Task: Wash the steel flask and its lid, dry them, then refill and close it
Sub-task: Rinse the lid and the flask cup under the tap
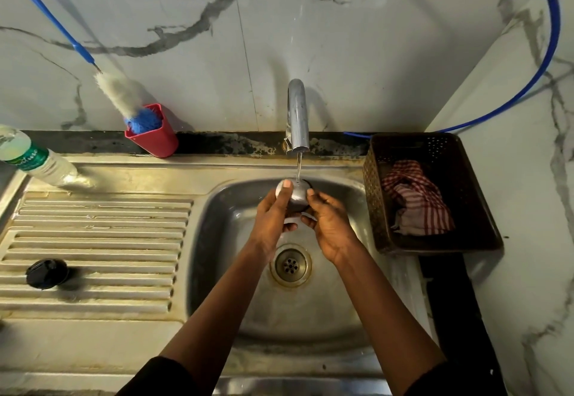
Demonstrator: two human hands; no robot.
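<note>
**Checker:** Report from the near edge.

**Me:** My 2 dark sleeves [161, 377] sit at the bottom of the view. Both bare forearms reach forward over the sink [217, 225] and pass either side of the drain [290, 265].

**Checker:** Hand status?

**Me:** My left hand [273, 212] grips the flask [296, 198] from its left, thumb laid up along the steel and fingers curled underneath. My right hand [329, 221] grips it from its right, fingers curled, 1 fingertip on the shoulder. Neither hand is free.

**Checker:** Flask position?

**Me:** It is held above the basin, clear of the floor and directly below the tap [297, 116]. The tap is running: 1 thin stream [298, 166] lands on the flask's upper end. I cannot tell whether it enters the mouth.

**Checker:** Lid?

**Me:** The black lid [46, 273] lies on the ribbed drainboard [99, 240], well apart from the flask, at far left.

**Checker:** Other items?

**Me:** 1 clear bottle [37, 159] with a green label lies tilted at the drainboard's back left corner. 1 red cup [153, 136] stands on the back ledge and holds a brush [124, 94], its white and blue bristles in and above the cup and its blue handle leaning up left. Just right of the sink is a dark perforated basket [371, 193] with a crumpled red-and-white checked cloth [416, 200] inside. A blue hose [553, 38] curves down the right wall behind the basket.
</note>
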